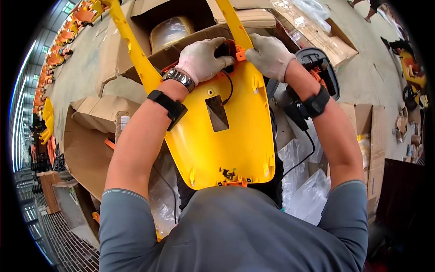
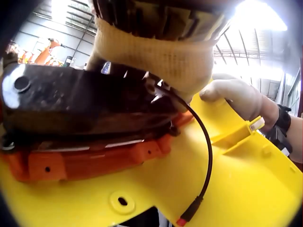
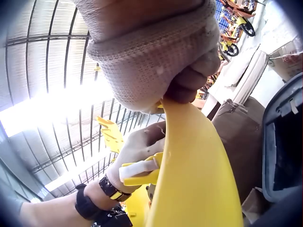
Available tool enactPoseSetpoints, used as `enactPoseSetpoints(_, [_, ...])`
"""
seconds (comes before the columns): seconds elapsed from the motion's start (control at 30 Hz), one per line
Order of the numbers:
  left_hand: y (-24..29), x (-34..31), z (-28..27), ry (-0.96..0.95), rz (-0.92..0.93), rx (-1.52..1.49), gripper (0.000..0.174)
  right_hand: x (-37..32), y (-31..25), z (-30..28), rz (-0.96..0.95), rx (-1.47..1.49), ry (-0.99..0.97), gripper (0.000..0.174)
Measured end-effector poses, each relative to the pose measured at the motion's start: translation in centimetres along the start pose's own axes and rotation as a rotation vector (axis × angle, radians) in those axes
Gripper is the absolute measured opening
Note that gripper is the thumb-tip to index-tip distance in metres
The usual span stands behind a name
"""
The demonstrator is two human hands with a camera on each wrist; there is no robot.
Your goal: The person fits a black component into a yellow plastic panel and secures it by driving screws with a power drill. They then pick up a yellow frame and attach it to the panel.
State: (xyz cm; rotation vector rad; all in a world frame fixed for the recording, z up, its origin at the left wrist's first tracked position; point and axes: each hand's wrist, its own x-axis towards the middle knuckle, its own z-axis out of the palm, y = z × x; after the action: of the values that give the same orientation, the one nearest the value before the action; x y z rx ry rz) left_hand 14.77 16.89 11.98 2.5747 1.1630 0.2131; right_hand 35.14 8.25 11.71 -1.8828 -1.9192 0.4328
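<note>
A yellow plastic body panel (image 1: 244, 136) with a rectangular cut-out and two long arms lies over the person's lap. The gloved left hand (image 1: 199, 59) grips a black housing (image 2: 85, 106) at the panel's far part, fingers curled over it. An orange trim piece (image 2: 99, 161) runs along that housing. From the housing a thin black cable (image 2: 207, 142) hangs down to a red-tipped connector (image 2: 189, 213). The gloved right hand (image 1: 270, 56) holds the panel's right edge, its fingers curled at the rim in the right wrist view. Beside it shows an orange tab (image 1: 240, 54).
Small dark screws (image 1: 228, 174) lie at the panel's near end. An open cardboard box (image 1: 122, 50) stands beyond, another box (image 1: 86, 136) at left. A grey-rimmed black part (image 1: 328, 68) sits at right, above clear plastic wrap (image 1: 308, 195).
</note>
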Motion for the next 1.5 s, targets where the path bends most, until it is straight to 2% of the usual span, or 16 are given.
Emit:
enactPoseSetpoints(0.1, [-1.6,1.9,-0.2,-0.16,0.014,-0.156,0.069,-0.4,0.8,0.4,-0.02,0.077,0.036,0.038])
enactPoseSetpoints(0.2, [-2.7,5.0,-0.6,-0.366,0.256,-0.415,0.069,-0.3,1.1,0.6,-0.094,0.158,0.092,0.038])
enactPoseSetpoints(0.33, [-1.5,6.7,-0.8,-0.609,0.122,-0.609,0.066,-0.5,0.4,0.1,-0.04,0.184,0.057,0.038])
enactPoseSetpoints(0.47, [-1.3,5.7,-1.1,-0.54,0.079,-0.654,0.051,-1.7,1.6,1.2,-0.082,0.51,0.107,0.036])
enactPoseSetpoints(0.5, [-3.2,6.9,1.8,-0.476,0.069,-0.734,0.047,-2.5,0.5,-0.8,0.282,0.73,-0.08,0.04])
enactPoseSetpoints(0.63, [-1.1,4.9,-0.9,-0.386,-0.015,-0.452,0.048,-5.7,6.6,2.1,0.373,1.202,0.065,0.05])
enactPoseSetpoints(0.67, [-2.8,5.9,1.6,-0.335,0.061,-0.523,0.046,-6.7,7.0,2.3,0.395,1.292,0.065,0.046])
enactPoseSetpoints(0.73, [-2.3,5.6,1.1,-0.318,-0.007,-0.441,0.045,-8.2,5.7,1.3,0.47,1.268,0.025,0.042])
enactPoseSetpoints(0.87, [-1.9,5.2,0.6,-0.276,-0.037,-0.228,0.048,-9.0,2.2,0.0,0.368,1.069,0.003,0.032])
enactPoseSetpoints(0.93, [-1.2,4.7,0.0,-0.347,-0.06,-0.25,0.049,-8.8,-0.3,-1.6,0.376,1.012,-0.082,0.029])
enactPoseSetpoints(1.0, [-3.2,6.2,2.5,-0.255,0.082,-0.26,0.049,-8.0,-2.4,-3.0,0.337,0.929,-0.182,0.027])
enactPoseSetpoints(1.07, [-2.1,5.5,1.1,-0.263,-0.002,-0.233,0.047,-7.0,-3.1,-2.7,0.271,0.867,-0.203,0.022])
enactPoseSetpoints(1.13, [-1.7,5.3,0.7,-0.289,-0.092,-0.225,0.048,-5.7,-2.9,-1.0,0.109,0.729,-0.125,0.016])
enactPoseSetpoints(1.17, [-1.6,5.4,0.7,-0.284,-0.09,-0.211,0.049,-5.2,-2.9,-0.5,-0.083,0.503,-0.007,0.013])
enactPoseSetpoints(1.27, [-1.7,5.0,0.4,-0.264,-0.076,-0.192,0.05,-3.9,-3.5,0.3,-0.281,0.349,0.118,0.013])
enactPoseSetpoints(1.5, [-2.8,4.8,0.7,-0.175,-0.034,-0.248,0.053,-2.6,-4.6,1.6,-0.121,0.385,0.027,0.022])
